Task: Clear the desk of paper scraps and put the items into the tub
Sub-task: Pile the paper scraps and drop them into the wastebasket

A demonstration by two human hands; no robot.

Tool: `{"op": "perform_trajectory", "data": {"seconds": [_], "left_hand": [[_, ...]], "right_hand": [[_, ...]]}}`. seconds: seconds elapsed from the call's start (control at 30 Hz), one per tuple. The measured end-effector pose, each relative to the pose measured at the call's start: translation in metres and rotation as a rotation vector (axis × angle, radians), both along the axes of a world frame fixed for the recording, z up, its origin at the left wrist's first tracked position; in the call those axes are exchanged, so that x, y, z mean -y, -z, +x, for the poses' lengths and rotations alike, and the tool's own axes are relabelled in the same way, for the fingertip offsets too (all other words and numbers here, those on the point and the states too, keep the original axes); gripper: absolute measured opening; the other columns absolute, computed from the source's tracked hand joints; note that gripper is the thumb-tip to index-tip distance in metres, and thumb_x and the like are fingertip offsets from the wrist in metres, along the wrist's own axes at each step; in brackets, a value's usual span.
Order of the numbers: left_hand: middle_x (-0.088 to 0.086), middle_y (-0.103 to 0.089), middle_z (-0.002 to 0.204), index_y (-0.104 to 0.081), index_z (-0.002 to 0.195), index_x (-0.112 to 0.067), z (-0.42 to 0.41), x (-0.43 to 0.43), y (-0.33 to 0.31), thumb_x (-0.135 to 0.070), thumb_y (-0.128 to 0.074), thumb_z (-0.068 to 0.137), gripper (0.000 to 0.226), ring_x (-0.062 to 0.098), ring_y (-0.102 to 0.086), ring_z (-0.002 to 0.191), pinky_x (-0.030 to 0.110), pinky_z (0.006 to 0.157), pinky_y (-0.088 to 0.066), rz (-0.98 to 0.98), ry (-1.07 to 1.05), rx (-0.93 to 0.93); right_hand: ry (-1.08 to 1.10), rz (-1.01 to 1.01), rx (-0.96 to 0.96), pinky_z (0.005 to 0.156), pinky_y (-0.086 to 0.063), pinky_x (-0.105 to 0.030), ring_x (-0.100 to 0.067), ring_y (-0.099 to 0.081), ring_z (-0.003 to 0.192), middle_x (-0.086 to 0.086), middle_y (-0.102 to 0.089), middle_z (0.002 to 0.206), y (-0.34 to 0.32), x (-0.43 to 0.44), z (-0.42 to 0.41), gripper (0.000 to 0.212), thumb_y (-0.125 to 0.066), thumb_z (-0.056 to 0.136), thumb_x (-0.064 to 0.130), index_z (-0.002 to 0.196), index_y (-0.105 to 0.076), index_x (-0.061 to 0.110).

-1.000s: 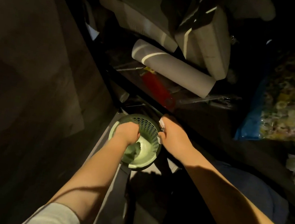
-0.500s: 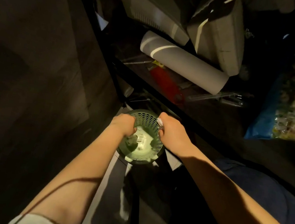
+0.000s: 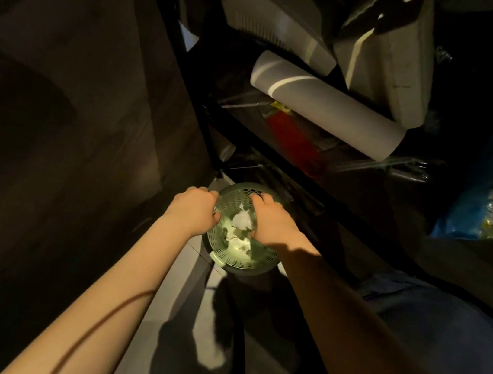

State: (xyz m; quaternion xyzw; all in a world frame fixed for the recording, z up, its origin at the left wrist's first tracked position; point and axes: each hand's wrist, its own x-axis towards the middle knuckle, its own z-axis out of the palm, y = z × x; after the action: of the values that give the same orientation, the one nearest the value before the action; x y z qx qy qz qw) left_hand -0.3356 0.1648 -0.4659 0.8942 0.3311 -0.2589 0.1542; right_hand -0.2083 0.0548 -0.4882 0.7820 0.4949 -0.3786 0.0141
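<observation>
Dim floor fills the left of the frame, with cluttered dark shelving (image 3: 276, 146) across the upper right holding a rolled grey sheet (image 3: 326, 106) and a red object (image 3: 293, 136). At centre, a pale green perforated tub (image 3: 241, 259) sits low on a grey surface (image 3: 172, 303), with white paper scraps (image 3: 242, 219) inside. The left hand (image 3: 196, 210) curls closed over the tub's left rim. The right hand (image 3: 269, 218) reaches over the tub's right side, fingers bent downward; whether it grips anything cannot be told. A blue bag (image 3: 455, 222) lies at right.
</observation>
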Motion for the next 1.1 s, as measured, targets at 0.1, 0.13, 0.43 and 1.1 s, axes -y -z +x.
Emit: {"op": "perform_trajectory", "data": {"seconds": [0.1, 0.13, 0.43, 1.1], "left_hand": [[0.011, -0.054, 0.121, -0.049, 0.125, -0.011, 0.000, 0.003, -0.004, -0.036, -0.050, 0.092, 0.042, 0.029, -0.050, 0.114, 0.042, 0.089, -0.046, -0.002, -0.001, -0.024], [0.011, -0.054, 0.121, -0.049, 0.124, -0.011, 0.000, 0.004, -0.005, -0.037, -0.051, 0.091, 0.041, 0.029, -0.050, 0.114, 0.042, 0.089, -0.047, -0.002, -0.003, -0.029], [0.011, -0.055, 0.119, -0.051, 0.120, -0.010, -0.001, 0.018, -0.044, -0.037, -0.051, 0.091, 0.040, 0.029, -0.052, 0.111, 0.042, 0.088, -0.048, 0.032, -0.003, -0.020], [0.004, -0.056, 0.126, -0.052, 0.126, -0.014, 0.003, 0.094, -0.226, -0.039, -0.053, 0.089, 0.044, 0.024, -0.053, 0.116, 0.041, 0.090, -0.049, 0.307, 0.154, 0.433]], "right_hand": [[0.001, 0.000, 0.007, 0.109, -0.033, -0.042, -0.034, -0.031, 0.137, -0.013, -0.023, 0.153, -0.003, 0.003, 0.002, 0.084, -0.069, 0.083, 0.025, 0.148, -0.017, 0.011], [0.009, 0.007, 0.004, 0.109, -0.033, -0.042, -0.033, -0.032, 0.137, -0.012, -0.024, 0.153, -0.005, 0.004, 0.003, 0.081, -0.067, 0.084, 0.026, 0.148, -0.019, 0.011], [0.035, 0.080, -0.006, 0.106, -0.039, -0.043, -0.029, -0.038, 0.133, -0.008, -0.031, 0.151, -0.049, 0.020, 0.009, 0.072, -0.062, 0.087, 0.035, 0.146, -0.027, 0.016], [0.197, 0.500, 0.124, 0.107, -0.036, -0.035, -0.020, -0.040, 0.132, -0.001, -0.043, 0.144, -0.247, 0.140, 0.014, 0.056, -0.059, 0.090, 0.034, 0.140, -0.040, 0.019]]}}
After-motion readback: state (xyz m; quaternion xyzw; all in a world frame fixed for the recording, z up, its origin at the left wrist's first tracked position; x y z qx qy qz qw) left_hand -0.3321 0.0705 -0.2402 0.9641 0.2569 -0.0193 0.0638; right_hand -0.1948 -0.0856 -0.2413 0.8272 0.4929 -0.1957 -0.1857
